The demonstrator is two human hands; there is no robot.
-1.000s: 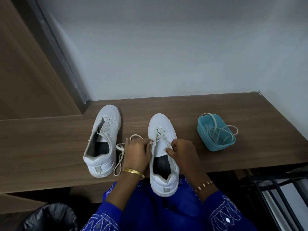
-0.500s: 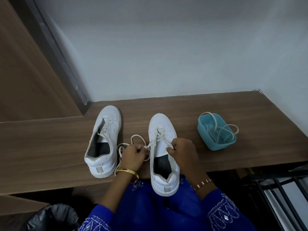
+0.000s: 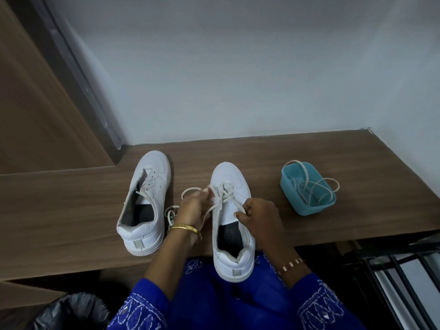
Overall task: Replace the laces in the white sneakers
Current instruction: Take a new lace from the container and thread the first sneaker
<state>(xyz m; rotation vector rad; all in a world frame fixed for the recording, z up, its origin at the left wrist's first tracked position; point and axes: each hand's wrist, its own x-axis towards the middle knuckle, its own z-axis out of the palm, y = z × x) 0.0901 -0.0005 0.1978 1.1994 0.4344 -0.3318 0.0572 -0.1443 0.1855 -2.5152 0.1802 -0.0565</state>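
Trouble may come if the left hand [image 3: 195, 206] and right hand [image 3: 258, 214], each pinching an end of the lace [image 3: 225, 194], tug unevenly, for the sneaker [image 3: 232, 220] hangs over the shelf's [image 3: 71, 210] front edge and could tip off.

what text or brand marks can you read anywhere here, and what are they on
None can be read for sure.
Insole of the sneaker being laced: a pale printed mark, too blurred to read.
Heel tabs of both sneakers: plain grey patches, no lettering visible.
Blue plastic tub: no label visible.
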